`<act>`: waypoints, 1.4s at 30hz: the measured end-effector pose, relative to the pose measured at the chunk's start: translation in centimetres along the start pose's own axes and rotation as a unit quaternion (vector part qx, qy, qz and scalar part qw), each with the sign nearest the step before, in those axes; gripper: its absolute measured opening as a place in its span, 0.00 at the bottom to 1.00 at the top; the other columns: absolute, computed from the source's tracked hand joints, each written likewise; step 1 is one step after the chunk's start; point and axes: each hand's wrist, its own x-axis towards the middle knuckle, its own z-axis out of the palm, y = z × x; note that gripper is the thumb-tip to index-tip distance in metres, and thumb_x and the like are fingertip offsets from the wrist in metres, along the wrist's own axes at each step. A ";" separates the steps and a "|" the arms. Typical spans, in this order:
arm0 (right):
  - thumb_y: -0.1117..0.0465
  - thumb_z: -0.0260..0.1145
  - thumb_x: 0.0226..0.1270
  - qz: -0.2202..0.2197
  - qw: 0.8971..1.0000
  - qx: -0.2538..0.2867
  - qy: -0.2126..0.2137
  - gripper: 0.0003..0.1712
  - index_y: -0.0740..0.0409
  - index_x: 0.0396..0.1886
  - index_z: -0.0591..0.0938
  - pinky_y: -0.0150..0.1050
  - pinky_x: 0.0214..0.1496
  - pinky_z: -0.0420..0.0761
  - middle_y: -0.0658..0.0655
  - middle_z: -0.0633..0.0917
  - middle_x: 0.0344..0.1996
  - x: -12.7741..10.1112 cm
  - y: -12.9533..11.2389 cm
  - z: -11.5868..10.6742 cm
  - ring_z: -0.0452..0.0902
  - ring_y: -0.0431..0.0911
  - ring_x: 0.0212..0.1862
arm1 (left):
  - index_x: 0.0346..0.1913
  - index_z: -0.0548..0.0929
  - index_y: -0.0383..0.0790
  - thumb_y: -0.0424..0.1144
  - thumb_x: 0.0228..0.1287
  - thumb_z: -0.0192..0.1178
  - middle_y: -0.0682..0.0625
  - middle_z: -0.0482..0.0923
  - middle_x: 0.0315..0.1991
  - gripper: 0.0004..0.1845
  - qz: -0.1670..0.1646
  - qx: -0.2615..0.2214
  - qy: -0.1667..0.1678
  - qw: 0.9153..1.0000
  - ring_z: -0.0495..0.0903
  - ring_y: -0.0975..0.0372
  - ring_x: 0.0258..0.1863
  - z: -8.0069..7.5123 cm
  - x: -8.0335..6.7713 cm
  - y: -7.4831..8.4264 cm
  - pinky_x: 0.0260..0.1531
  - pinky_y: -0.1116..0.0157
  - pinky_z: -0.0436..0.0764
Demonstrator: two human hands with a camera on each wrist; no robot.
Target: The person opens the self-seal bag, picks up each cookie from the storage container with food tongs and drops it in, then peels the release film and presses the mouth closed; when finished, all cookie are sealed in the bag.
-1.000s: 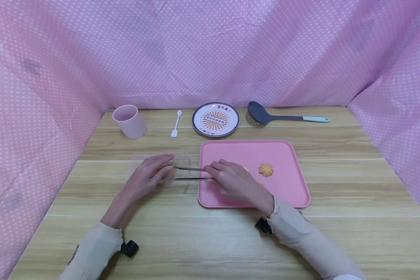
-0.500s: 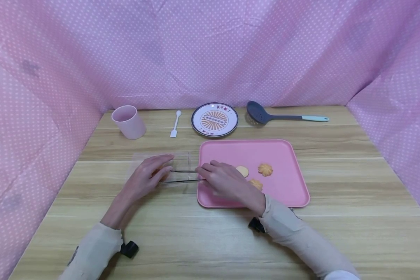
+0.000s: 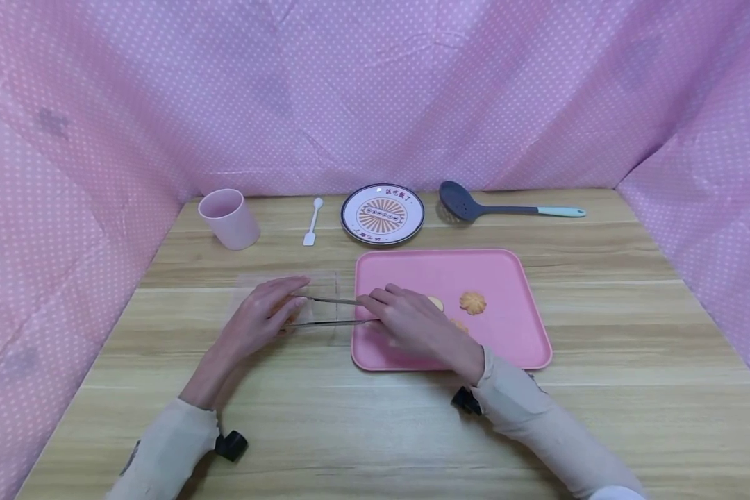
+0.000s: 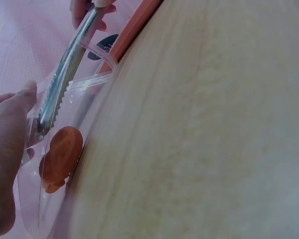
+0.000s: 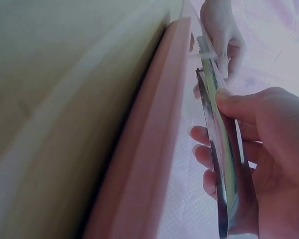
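The right hand (image 3: 412, 326) grips a pair of metal tongs (image 3: 328, 311), thumb and fingers curled around the handles, with the arms parted and their tips reaching into a clear plastic bag (image 3: 315, 305) lying on the wooden table (image 3: 600, 389) just left of the pink tray (image 3: 506, 278). The left hand (image 3: 262, 321) rests on the bag, fingers fairly straight, pressing it down. A biscuit (image 4: 60, 157) lies inside the bag by the tong tips. Another biscuit (image 3: 473, 302) sits on the tray.
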 end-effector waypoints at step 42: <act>0.63 0.73 0.68 0.109 0.994 0.013 -0.020 0.23 0.63 0.62 0.83 0.57 0.57 0.83 0.62 0.86 0.54 -11.2 4.8 -4.0 0.82 0.59 0.55 | 0.66 0.82 0.37 0.31 0.73 0.65 0.43 0.80 0.64 0.20 -0.015 -0.005 -0.008 1.000 0.77 0.47 0.65 0.1 0.1 -0.1 0.66 0.44 0.73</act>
